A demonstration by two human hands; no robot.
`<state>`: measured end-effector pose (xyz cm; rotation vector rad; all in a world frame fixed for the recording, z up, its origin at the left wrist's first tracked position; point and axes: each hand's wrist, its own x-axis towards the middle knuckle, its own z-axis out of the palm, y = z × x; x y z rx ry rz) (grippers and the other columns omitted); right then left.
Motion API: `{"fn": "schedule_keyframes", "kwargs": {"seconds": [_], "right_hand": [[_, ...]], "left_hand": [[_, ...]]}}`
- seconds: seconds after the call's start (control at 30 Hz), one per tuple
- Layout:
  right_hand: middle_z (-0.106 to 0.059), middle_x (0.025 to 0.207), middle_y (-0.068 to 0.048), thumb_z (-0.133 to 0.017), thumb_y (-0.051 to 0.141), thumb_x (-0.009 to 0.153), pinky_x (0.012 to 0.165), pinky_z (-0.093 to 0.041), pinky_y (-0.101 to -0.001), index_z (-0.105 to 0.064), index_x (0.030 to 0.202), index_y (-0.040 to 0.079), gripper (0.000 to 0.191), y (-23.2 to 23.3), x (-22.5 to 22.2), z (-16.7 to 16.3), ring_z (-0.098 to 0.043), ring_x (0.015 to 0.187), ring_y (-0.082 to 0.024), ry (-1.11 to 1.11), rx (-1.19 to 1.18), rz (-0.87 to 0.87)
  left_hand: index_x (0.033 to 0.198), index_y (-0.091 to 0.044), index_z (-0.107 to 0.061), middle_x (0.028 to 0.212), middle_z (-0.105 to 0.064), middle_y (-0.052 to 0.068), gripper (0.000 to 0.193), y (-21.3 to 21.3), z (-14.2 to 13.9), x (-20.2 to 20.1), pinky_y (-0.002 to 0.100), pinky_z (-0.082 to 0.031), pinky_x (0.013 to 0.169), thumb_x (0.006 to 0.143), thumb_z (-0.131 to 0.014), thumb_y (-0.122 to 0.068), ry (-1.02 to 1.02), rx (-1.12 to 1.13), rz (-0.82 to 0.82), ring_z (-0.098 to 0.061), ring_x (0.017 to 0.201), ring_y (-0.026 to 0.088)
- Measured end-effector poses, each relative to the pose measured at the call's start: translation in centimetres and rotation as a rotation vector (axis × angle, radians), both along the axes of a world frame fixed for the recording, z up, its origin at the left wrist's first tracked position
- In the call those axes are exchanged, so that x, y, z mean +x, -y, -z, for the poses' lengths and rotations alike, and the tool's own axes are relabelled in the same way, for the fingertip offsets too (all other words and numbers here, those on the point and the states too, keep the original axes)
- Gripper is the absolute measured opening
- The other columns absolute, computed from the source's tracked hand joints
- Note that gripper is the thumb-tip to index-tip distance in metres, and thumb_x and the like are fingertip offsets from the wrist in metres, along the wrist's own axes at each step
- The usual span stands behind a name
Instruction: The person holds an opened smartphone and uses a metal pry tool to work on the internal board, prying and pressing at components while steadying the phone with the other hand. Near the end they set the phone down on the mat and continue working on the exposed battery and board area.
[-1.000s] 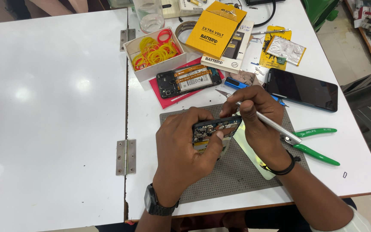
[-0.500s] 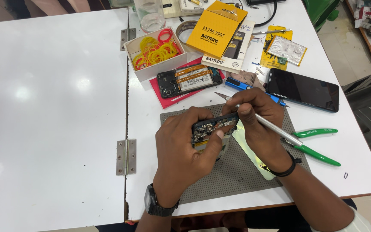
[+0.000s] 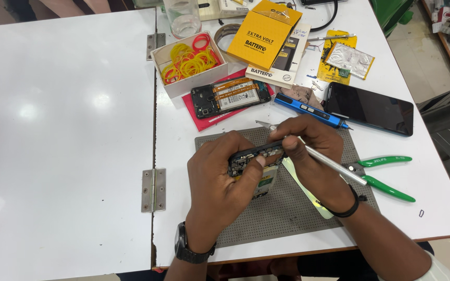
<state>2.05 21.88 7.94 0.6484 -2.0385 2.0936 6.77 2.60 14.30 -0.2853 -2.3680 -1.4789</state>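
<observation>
One opened phone body (image 3: pixel 253 158), its circuit boards bared, is held tilted over the grey perforated mat (image 3: pixel 287 208), which lies at the near edge of the right-hand white worktop (image 3: pixel 433 203). The left hand (image 3: pixel 220 182) has its fingers closed around the body from the left, thumb pressed on its upper face. The right hand (image 3: pixel 311 151) has its fingers pinched on one slim metal tool (image 3: pixel 334 166), whose tip meets the top edge of the phone body and whose shaft runs back over the wrist. Just right of that hand, one pair of green-handled pliers (image 3: pixel 386 174) lies partly on the mat's right edge. Beyond the mat, toward the far edge, one blue pen-shaped driver (image 3: pixel 308 109) lies beside one dark phone (image 3: pixel 369 108) laid screen up. A second opened phone (image 3: pixel 230 97), with orange ribbon cables showing, rests on a red sheet (image 3: pixel 201 119). Behind it stands one open white box (image 3: pixel 183 83) holding a heap of rubber bands (image 3: pixel 188 60), mostly yellow with a few red. One yellow carton (image 3: pixel 264 34) leans over a white carton at the far edge, with one silver foil pouch (image 3: pixel 349 57) on a yellow card to its right and one clear glass (image 3: pixel 182 18) to its left. Two metal hinges (image 3: pixel 153 190) join this worktop to the bare white one on the left.
</observation>
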Motion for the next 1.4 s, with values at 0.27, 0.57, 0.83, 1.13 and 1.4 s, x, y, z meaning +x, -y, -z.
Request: {"fn": "schedule_keyframes", "kwargs": {"seconds": [0.27,0.57,0.83,1.13,1.4], "right_hand": [[-0.074,0.098,-0.006,-0.071,0.040,0.100,0.077,-0.057,-0.0243,-0.070,0.107,0.004,0.037,0.0,-0.1,-0.2,-0.071,0.085,-0.010,-0.167,0.072,-0.003],[-0.075,0.094,-0.005,-0.071,0.039,0.100,0.072,-0.056,-0.0243,-0.071,0.104,0.004,0.035,-0.2,-0.1,-0.9,-0.071,0.081,-0.011,-0.200,0.105,0.003],[-0.074,0.094,-0.006,-0.071,0.040,0.100,0.070,-0.060,-0.0243,-0.071,0.104,0.004,0.036,-0.4,-0.1,-0.7,-0.072,0.081,-0.011,-0.152,0.086,-0.005],[-0.074,0.095,-0.006,-0.070,0.039,0.100,0.072,-0.058,-0.0235,-0.070,0.105,0.004,0.036,-0.1,0.0,-0.7,-0.072,0.083,-0.011,-0.192,0.107,0.009],[-0.073,0.091,-0.004,-0.069,0.041,0.099,0.066,-0.061,-0.0231,-0.071,0.103,0.004,0.037,-0.3,-0.1,-1.2,-0.072,0.078,-0.010,-0.147,0.095,-0.016]], "left_hand": [[0.091,-0.009,-0.065,0.082,-0.070,0.006,0.015,0.3,0.0,0.1,0.036,-0.051,0.071,0.082,-0.071,-0.019,-0.094,0.022,0.008,-0.068,0.076,0.026],[0.088,-0.009,-0.066,0.078,-0.069,0.005,0.018,0.0,-0.1,0.1,0.035,-0.050,0.068,0.087,-0.074,-0.024,-0.066,0.042,0.008,-0.067,0.073,0.023],[0.084,-0.008,-0.063,0.073,-0.065,0.005,0.017,-0.3,0.2,-0.1,0.035,-0.048,0.063,0.088,-0.073,-0.022,-0.034,0.059,0.010,-0.064,0.068,0.022],[0.096,-0.008,-0.066,0.084,-0.071,0.007,0.024,0.2,-0.3,0.3,0.036,-0.053,0.071,0.083,-0.074,-0.025,-0.157,-0.034,0.004,-0.070,0.076,0.027],[0.094,-0.010,-0.068,0.087,-0.073,0.005,0.014,-0.4,0.1,-0.1,0.035,-0.054,0.074,0.089,-0.073,-0.022,-0.146,0.013,-0.010,-0.071,0.079,0.023]]}}
